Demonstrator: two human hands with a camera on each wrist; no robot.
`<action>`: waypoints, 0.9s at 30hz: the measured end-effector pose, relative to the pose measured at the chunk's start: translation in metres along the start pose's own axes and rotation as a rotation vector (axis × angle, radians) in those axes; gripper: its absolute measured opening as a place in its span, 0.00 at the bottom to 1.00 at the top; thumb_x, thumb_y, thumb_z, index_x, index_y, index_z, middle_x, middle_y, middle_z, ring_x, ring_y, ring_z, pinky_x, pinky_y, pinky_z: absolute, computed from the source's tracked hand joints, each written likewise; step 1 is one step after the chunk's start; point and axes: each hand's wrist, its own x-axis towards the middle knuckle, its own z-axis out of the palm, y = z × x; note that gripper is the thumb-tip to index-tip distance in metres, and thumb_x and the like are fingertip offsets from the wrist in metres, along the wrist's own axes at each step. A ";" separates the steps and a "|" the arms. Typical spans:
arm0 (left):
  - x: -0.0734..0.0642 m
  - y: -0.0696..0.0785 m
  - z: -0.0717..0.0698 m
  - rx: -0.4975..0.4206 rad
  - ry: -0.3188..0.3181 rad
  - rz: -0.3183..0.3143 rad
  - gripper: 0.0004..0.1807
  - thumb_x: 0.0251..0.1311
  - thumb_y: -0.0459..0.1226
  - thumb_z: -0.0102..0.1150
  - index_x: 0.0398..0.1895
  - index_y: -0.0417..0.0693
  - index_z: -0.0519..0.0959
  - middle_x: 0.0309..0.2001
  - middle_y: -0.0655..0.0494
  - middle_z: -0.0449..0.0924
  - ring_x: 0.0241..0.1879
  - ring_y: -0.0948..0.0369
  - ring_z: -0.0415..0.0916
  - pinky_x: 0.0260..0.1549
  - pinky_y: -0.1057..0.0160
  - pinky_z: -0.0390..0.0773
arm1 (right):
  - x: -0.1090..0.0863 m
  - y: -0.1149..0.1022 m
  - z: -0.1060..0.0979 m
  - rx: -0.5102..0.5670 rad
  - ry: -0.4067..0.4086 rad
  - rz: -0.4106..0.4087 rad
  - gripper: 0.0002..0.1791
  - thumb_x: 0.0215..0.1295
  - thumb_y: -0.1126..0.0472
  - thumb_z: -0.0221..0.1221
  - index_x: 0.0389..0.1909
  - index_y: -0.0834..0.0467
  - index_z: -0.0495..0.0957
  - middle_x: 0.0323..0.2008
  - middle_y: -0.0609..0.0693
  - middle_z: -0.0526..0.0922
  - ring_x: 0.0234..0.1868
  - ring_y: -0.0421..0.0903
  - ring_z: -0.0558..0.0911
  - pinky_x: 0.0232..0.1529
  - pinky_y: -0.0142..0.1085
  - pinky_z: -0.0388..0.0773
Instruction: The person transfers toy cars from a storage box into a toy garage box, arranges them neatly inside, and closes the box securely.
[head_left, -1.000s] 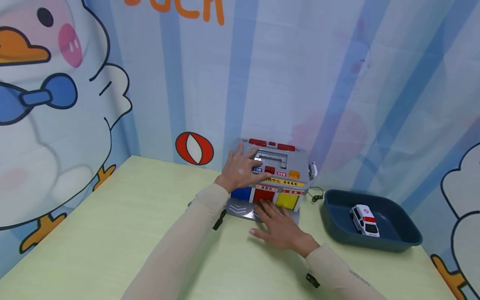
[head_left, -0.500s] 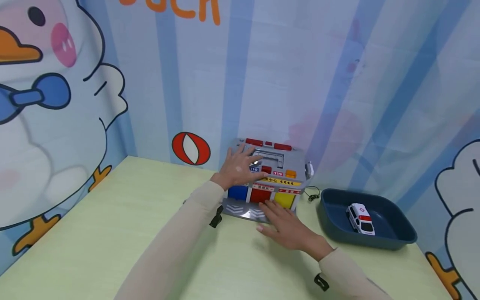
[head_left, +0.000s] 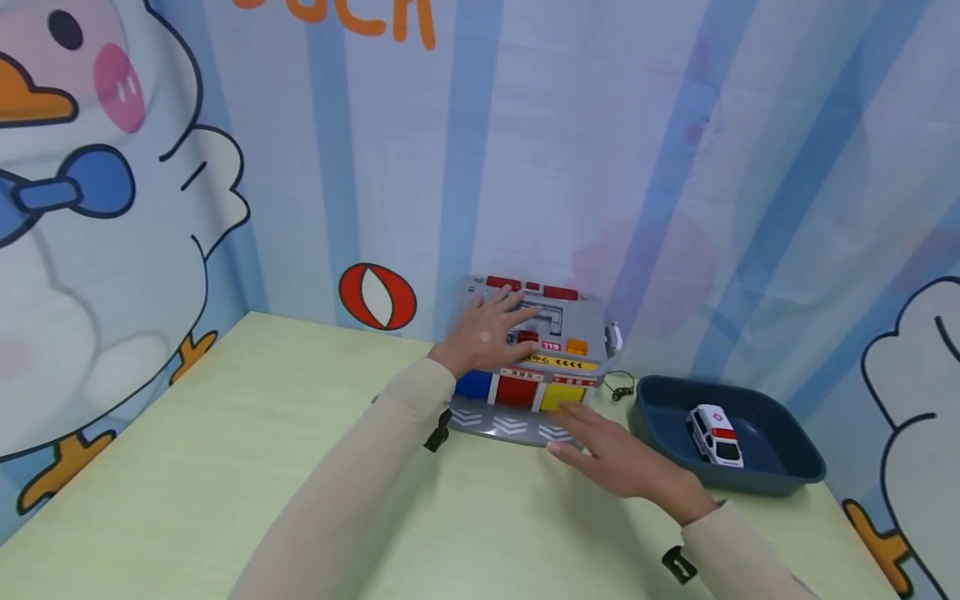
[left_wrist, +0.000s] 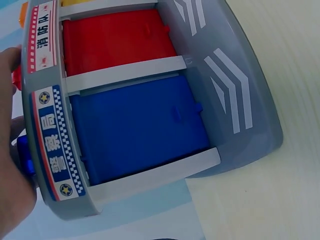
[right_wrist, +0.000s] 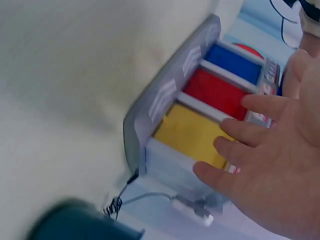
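Observation:
A grey toy rescue garage [head_left: 512, 427] stands against the backdrop, with a blue door [left_wrist: 140, 127], a red door [left_wrist: 117, 42] and a yellow door [right_wrist: 192, 132], all lowered. My left hand [head_left: 483, 337] rests on its roof near the left side, fingers spread and straight. Over the front ramp at the right end is my right hand [head_left: 618, 454], its straight fingertips close to the bottom of the yellow door. In the right wrist view the right hand's palm [right_wrist: 285, 160] shows and nothing is held in it.
Right of the garage, a dark blue bin [head_left: 772, 483] holds a white toy ambulance [head_left: 716, 435] with a red stripe. A coiled black cord [head_left: 621, 390] lies between bin and garage. A striped duck-print backdrop [head_left: 390, 167] borders the pale yellow-green table [head_left: 300, 450].
My right hand has moved right along the front, from the red door to the yellow one. My left hand has shifted slightly on the roof. The head view has turned a little to the right.

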 end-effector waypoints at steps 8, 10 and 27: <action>0.001 -0.001 0.005 0.059 0.000 -0.005 0.37 0.68 0.64 0.46 0.78 0.67 0.58 0.80 0.53 0.51 0.80 0.48 0.46 0.77 0.44 0.49 | -0.004 0.024 -0.037 -0.084 0.112 0.120 0.42 0.73 0.34 0.45 0.71 0.64 0.66 0.71 0.66 0.68 0.71 0.67 0.67 0.67 0.65 0.65; 0.000 -0.001 0.006 0.064 0.010 -0.003 0.38 0.67 0.65 0.46 0.77 0.67 0.59 0.80 0.53 0.52 0.80 0.48 0.47 0.77 0.44 0.49 | 0.000 0.029 -0.043 -0.099 0.164 0.138 0.42 0.73 0.34 0.46 0.71 0.65 0.67 0.69 0.66 0.70 0.69 0.67 0.69 0.66 0.64 0.67; 0.000 0.000 0.009 0.105 0.062 -0.057 0.39 0.63 0.67 0.49 0.74 0.63 0.67 0.78 0.55 0.58 0.79 0.52 0.52 0.77 0.48 0.53 | 0.064 0.054 -0.059 -0.178 0.296 0.038 0.46 0.70 0.34 0.49 0.79 0.57 0.49 0.80 0.63 0.40 0.80 0.66 0.40 0.74 0.69 0.41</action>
